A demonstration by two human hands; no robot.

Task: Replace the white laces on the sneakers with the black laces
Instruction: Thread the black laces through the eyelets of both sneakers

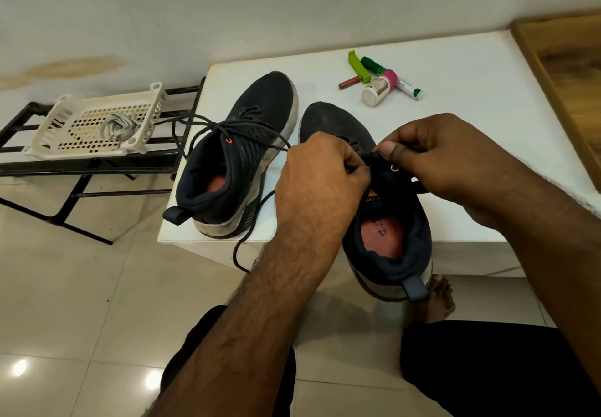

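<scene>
Left sneaker (240, 153) on the desk (471, 117) is relaced black; white laces (118, 125) lie in the basket (65, 114). Both hands' fingers, left hand (320, 176) and right hand (445, 153), pinch the black lace (370, 155) on the right sneaker (387, 221); upper eyelets remain.

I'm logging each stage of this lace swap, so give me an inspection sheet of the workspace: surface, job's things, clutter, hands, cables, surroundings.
Surface: white table, sneakers near its front edge.
Job's things: left sneaker carries a black lace, ends loose, one hanging over the table edge; right sneaker overhangs the front edge, heel toward the person; whitish laces bundled in the white basket.
Clutter: green clip, small bottle, tubes at the table's back.
Hands: left hand and right hand both pinch lacing at the right sneaker's upper eyelets.
Cables: nothing seen.
Surroundings: black metal rack under the basket, tiled floor, stained wall, wooden panel.
</scene>
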